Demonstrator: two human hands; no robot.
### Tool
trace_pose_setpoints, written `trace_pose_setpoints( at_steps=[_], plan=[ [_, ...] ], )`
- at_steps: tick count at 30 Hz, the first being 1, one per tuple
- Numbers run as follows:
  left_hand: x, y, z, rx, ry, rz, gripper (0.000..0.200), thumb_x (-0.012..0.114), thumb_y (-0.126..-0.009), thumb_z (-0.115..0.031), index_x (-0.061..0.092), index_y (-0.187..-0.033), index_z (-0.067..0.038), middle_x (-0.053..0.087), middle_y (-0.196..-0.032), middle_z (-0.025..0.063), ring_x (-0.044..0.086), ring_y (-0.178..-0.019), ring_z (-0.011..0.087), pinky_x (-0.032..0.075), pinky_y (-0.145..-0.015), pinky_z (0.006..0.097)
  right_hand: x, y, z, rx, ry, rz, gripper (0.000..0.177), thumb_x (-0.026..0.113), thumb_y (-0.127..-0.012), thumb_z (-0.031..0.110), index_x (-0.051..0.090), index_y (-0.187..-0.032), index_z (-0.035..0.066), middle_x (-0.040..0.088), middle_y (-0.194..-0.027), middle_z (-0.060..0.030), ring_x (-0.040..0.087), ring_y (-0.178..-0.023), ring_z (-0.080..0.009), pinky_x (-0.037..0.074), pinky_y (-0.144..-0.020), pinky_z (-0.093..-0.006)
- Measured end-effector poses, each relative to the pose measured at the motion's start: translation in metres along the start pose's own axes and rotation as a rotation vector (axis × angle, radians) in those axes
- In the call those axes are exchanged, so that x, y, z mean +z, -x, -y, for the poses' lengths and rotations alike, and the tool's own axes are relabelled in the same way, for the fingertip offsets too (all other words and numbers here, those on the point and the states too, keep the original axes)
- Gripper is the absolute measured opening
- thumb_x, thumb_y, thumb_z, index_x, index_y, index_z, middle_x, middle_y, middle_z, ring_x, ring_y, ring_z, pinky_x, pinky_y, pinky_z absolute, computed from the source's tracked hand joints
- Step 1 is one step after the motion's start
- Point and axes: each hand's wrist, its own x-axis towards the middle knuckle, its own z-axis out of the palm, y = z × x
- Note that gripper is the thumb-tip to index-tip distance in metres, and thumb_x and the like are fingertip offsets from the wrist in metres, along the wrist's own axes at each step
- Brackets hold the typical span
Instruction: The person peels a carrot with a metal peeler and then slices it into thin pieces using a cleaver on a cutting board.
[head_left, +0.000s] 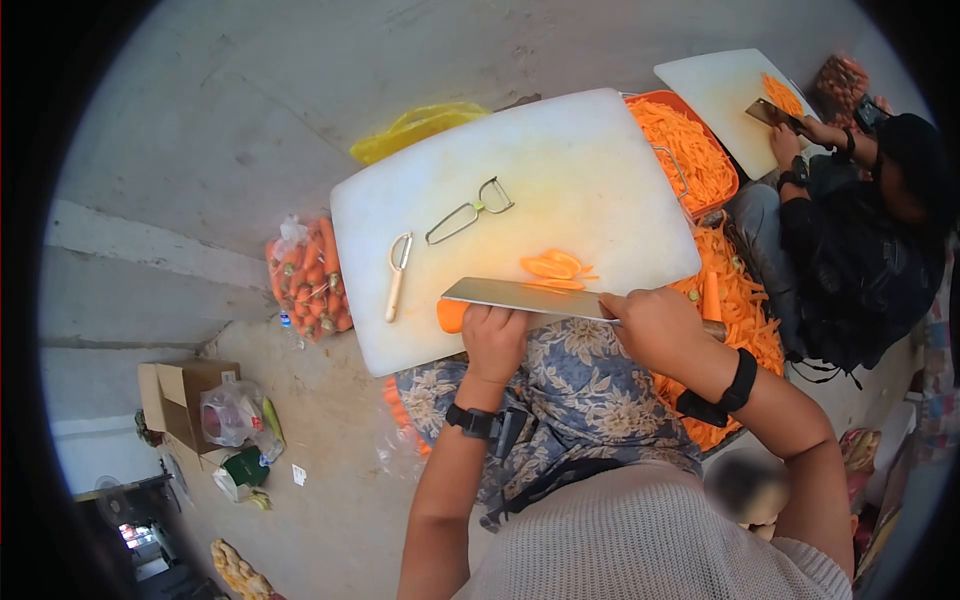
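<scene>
My right hand (655, 325) is closed round the handle of a cleaver (530, 297), whose blade reaches left across the near edge of the white cutting board (480, 140). Beside the blade's left end, my left hand (494, 340) has its fingers curled against a carrot (452, 316), pressing it on the board. Thin carrot slices (553, 267) lie just beyond the blade. Farther up the board rest a metal Y-shaped peeler (470, 211) and a peeler with a pale handle (397, 278).
A bag of carrots (308, 280) stands left of the board. On the right are an orange crate (733, 165) of carrot shreds and a heap of carrot strips (752, 310). Another person (850, 220) cuts carrot at a second board (710, 85). A cardboard box (187, 405) stands lower left.
</scene>
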Motion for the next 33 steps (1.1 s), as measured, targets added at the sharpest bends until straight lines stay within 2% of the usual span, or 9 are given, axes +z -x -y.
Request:
trace_pose_setpoints(
  at_steps=[2, 13, 18, 21, 23, 25, 27, 29, 33],
  plan=[
    [0.001, -0.002, 0.003, -0.007, 0.035, -0.004, 0.021, 0.065, -0.067, -0.006, 0.069, -0.087, -0.005, 0.062, -0.086, 0.0065, 0.058, -0.081, 0.0283, 0.048, -0.069, 0.0379, 0.004, 0.006, -0.009, -0.011, 0.000, -0.048, 0.028, 0.062, -0.076, 0.012, 0.067, -0.104, 0.010, 0.065, -0.070, -0.0125, 0.064, -0.063, -0.0310, 0.050, -0.058, -0.0429],
    [-0.005, -0.010, 0.003, -0.030, 0.060, -0.010, 0.024, 0.064, -0.066, -0.005, 0.070, -0.089, -0.005, 0.065, -0.091, 0.0066, 0.060, -0.083, 0.0265, 0.050, -0.070, 0.0357, -0.015, 0.021, -0.013, 0.023, 0.063, 0.028, 0.031, 0.065, -0.078, 0.015, 0.066, -0.109, 0.010, 0.064, -0.069, -0.0108, 0.063, -0.061, -0.0279, 0.049, -0.055, -0.0400],
    [-0.004, -0.009, 0.006, -0.037, 0.086, 0.036, 0.023, 0.063, -0.065, -0.005, 0.070, -0.087, -0.007, 0.064, -0.090, 0.0048, 0.059, -0.079, 0.0243, 0.049, -0.065, 0.0340, -0.013, 0.007, -0.016, 0.001, 0.079, 0.116, 0.032, 0.066, -0.078, 0.016, 0.066, -0.109, 0.009, 0.064, -0.069, -0.0107, 0.064, -0.061, -0.0279, 0.050, -0.055, -0.0401],
    [-0.003, -0.011, 0.006, -0.047, 0.072, 0.026, 0.022, 0.063, -0.065, -0.005, 0.070, -0.086, -0.008, 0.063, -0.089, 0.0044, 0.059, -0.077, 0.0244, 0.048, -0.063, 0.0335, -0.008, 0.000, -0.017, -0.007, 0.056, 0.102, 0.030, 0.064, -0.078, 0.013, 0.066, -0.107, 0.008, 0.064, -0.069, -0.0108, 0.064, -0.062, -0.0286, 0.050, -0.056, -0.0403],
    [-0.003, -0.011, 0.007, -0.038, 0.082, 0.032, 0.021, 0.063, -0.066, -0.005, 0.070, -0.086, -0.008, 0.063, -0.089, 0.0044, 0.058, -0.077, 0.0239, 0.048, -0.063, 0.0332, 0.000, -0.004, -0.015, -0.065, 0.016, 0.037, 0.020, 0.058, -0.076, 0.009, 0.065, -0.094, 0.005, 0.063, -0.066, -0.0139, 0.064, -0.061, -0.0316, 0.051, -0.055, -0.0424],
    [-0.005, -0.011, 0.007, -0.017, 0.088, 0.038, 0.020, 0.064, -0.067, -0.006, 0.070, -0.086, -0.008, 0.063, -0.088, 0.0044, 0.058, -0.076, 0.0235, 0.048, -0.063, 0.0329, 0.002, -0.019, -0.009, -0.038, 0.003, 0.064, 0.018, 0.058, -0.075, 0.008, 0.065, -0.092, 0.005, 0.064, -0.068, -0.0149, 0.065, -0.063, -0.0322, 0.051, -0.057, -0.0429],
    [-0.006, -0.015, 0.005, -0.035, 0.115, 0.042, 0.015, 0.071, -0.065, -0.007, 0.069, -0.080, -0.006, 0.062, -0.081, 0.0059, 0.058, -0.070, 0.0255, 0.047, -0.059, 0.0348, 0.005, -0.029, -0.002, -0.009, -0.001, 0.081, 0.017, 0.058, -0.075, 0.008, 0.065, -0.090, 0.005, 0.065, -0.069, -0.0158, 0.065, -0.065, -0.0328, 0.052, -0.060, -0.0434],
    [-0.005, -0.016, 0.004, -0.030, 0.113, 0.023, 0.015, 0.071, -0.065, -0.008, 0.069, -0.080, -0.006, 0.062, -0.081, 0.0059, 0.058, -0.071, 0.0259, 0.047, -0.060, 0.0352, 0.018, -0.039, 0.002, 0.006, -0.053, 0.098, 0.014, 0.057, -0.074, 0.007, 0.067, -0.084, 0.004, 0.066, -0.074, -0.0174, 0.067, -0.071, -0.0334, 0.053, -0.064, -0.0437],
    [-0.008, -0.016, 0.004, -0.015, 0.082, -0.004, 0.016, 0.072, -0.065, -0.009, 0.068, -0.081, -0.007, 0.062, -0.083, 0.0056, 0.058, -0.074, 0.0267, 0.047, -0.063, 0.0371, 0.035, -0.057, 0.006, -0.096, -0.039, -0.024, 0.013, 0.058, -0.077, 0.011, 0.067, -0.083, 0.004, 0.065, -0.069, -0.0172, 0.065, -0.065, -0.0339, 0.051, -0.061, -0.0439]
  ],
)
